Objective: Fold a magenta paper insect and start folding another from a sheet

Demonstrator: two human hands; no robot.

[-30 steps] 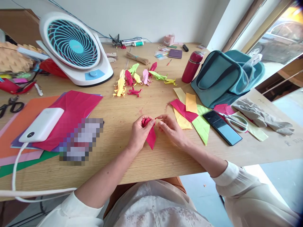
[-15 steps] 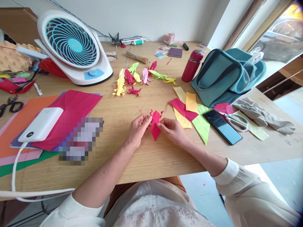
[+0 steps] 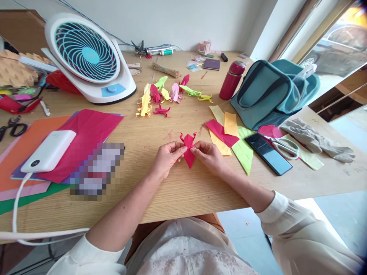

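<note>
Between my two hands is a red origami figure (image 3: 189,158), with two curled legs at its far end and a pointed flap toward me. My left hand (image 3: 169,156) pinches its left side, thumb on top. On the right edge, my right hand (image 3: 207,153) pinches it the same way. Both thumbs nearly meet at its middle, and the fingers underneath are partly hidden. Beyond the hands lie several folded paper figures, among them a yellow origami figure (image 3: 145,105), a small red one (image 3: 162,110) and a pink one (image 3: 176,92).
Loose paper pieces (image 3: 222,133), a phone (image 3: 268,154), scissors (image 3: 282,147) and grey gloves (image 3: 315,139) lie to the right. Behind them stand a red flask (image 3: 232,81) and a teal bag (image 3: 263,93). Leftward are a fan (image 3: 88,57), coloured sheets (image 3: 94,124) and a power bank (image 3: 48,151).
My left thumb has slid inward and nearer to me on the red figure, close to the right thumb. The figure has tilted slightly, its point shifting right.
</note>
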